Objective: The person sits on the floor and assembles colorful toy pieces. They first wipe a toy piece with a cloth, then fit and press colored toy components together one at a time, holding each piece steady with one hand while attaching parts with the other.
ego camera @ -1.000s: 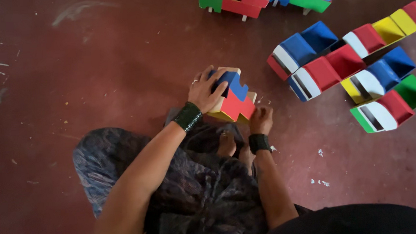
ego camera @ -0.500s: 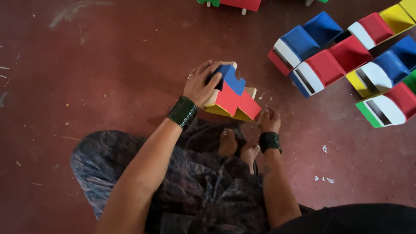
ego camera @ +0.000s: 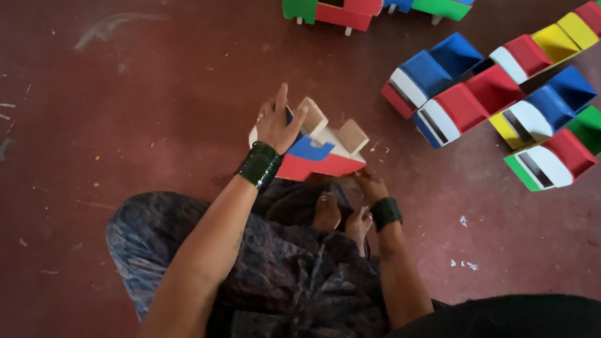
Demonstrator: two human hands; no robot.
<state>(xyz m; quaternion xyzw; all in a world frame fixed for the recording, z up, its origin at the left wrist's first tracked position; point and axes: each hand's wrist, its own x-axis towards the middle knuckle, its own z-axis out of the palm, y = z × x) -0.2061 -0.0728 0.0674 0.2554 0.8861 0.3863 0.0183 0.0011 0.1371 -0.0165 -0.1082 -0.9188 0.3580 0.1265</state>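
Red floor (ego camera: 139,95) underlies a toy (ego camera: 317,151) tipped on its side; left hand (ego camera: 277,122) grips its top, right hand (ego camera: 370,184) pinches its lower edge.

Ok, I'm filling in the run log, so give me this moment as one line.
left hand: on top of painted wooden piece | right hand: at its lower edge | piece: tilted on red floor

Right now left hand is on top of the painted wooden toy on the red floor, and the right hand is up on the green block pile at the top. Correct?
Not quite. The left hand is on the toy, but the head view shows the right hand low at the toy's near edge, not on the pile.
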